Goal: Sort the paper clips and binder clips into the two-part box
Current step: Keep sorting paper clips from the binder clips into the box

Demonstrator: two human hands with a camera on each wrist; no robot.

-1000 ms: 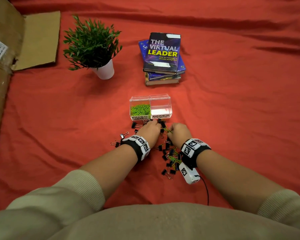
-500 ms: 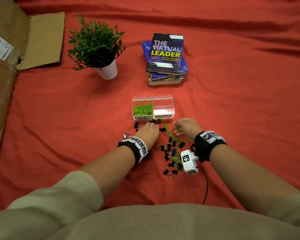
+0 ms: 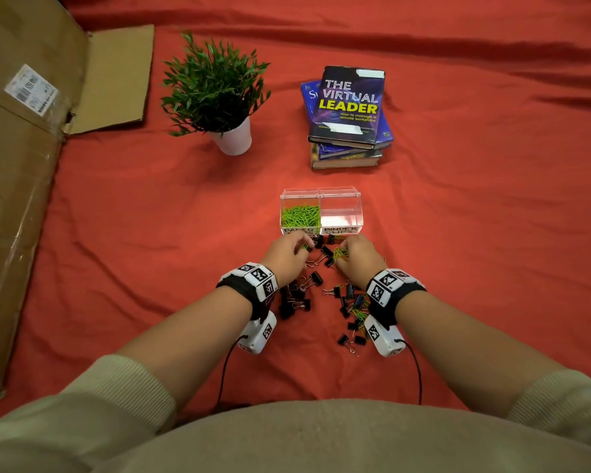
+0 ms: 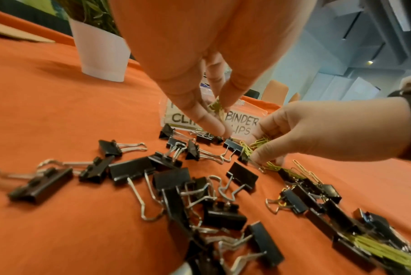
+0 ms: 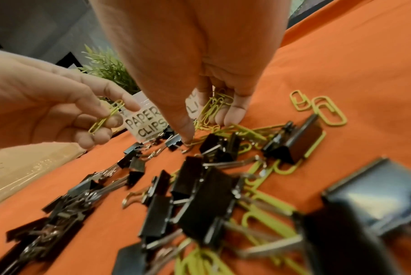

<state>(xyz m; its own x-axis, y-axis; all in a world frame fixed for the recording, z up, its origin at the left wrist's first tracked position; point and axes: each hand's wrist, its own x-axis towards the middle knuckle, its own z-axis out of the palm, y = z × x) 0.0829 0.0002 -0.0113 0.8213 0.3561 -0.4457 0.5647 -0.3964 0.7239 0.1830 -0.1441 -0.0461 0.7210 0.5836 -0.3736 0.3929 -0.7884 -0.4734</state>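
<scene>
I reckon I'm about half through: green paper clips (image 3: 300,215) fill the PAPER CLIPS side of the two-part box (image 3: 321,192), the BINDER CLIPS side looks bare. My left hand (image 3: 285,256) pinches one paper clip, my right hand (image 3: 358,257) clutches several — black binder clips (image 4: 171,178) litter the red cloth (image 3: 475,216). Wrists hide part of the pile.

An office-like room, judging by the left wrist view: pale partition walls (image 4: 329,61), a ceiling with a recessed lamp (image 4: 370,62) and an orange chair (image 4: 273,91) behind the desk. The desk's red cloth (image 3: 475,233) carries a stack of business books (image 3: 348,117), a potted plant (image 3: 215,93) and, at its left edge, flattened cardboard (image 3: 21,199).
</scene>
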